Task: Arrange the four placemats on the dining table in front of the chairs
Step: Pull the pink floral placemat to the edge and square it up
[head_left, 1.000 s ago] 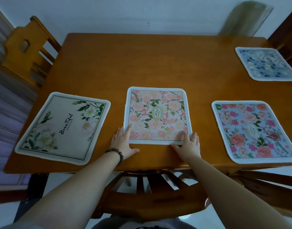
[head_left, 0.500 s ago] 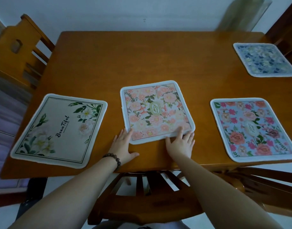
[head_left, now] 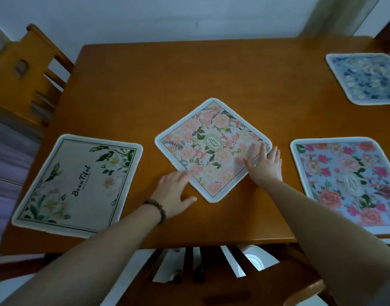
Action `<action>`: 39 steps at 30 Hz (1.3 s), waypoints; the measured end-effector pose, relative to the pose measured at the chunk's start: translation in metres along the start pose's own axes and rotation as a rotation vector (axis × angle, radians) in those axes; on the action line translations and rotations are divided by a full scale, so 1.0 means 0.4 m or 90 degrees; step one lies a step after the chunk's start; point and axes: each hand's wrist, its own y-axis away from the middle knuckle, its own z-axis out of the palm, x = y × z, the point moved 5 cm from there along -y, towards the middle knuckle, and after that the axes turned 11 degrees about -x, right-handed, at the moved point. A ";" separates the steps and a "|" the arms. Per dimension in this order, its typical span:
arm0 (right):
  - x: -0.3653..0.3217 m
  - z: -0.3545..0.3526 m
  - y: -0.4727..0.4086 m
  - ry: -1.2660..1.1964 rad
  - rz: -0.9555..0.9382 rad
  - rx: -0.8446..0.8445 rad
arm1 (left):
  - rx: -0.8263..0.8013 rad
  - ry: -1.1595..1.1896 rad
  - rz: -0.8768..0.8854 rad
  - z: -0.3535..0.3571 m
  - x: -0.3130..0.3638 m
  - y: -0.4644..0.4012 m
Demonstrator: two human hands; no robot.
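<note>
Currently both flat hands, left hand [head_left: 174, 191] and right hand [head_left: 264, 164], press pink placemat [head_left: 211, 149]; risk: over-rotation leaves it askew

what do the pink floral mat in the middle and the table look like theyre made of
Pink floral square placemat: probably printed fabric or soft absorbent mat, matte, with a thick white stitched-looking border; the exact fibre is unclear. Orange-brown wooden dining table: wood or wood veneer, smooth with a soft sheen, faint grain showing.

four floral placemats [head_left: 212, 149], middle one skewed
</note>
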 end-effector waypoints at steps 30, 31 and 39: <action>-0.048 0.100 0.038 -0.038 0.006 -0.050 | -0.086 0.061 -0.153 -0.054 -0.159 -0.128; -0.046 0.093 0.030 -0.032 0.011 -0.065 | -0.098 0.070 -0.147 -0.045 -0.152 -0.105; -0.043 0.101 0.084 -0.039 0.032 -0.092 | -0.186 0.093 -0.088 0.003 -0.112 0.060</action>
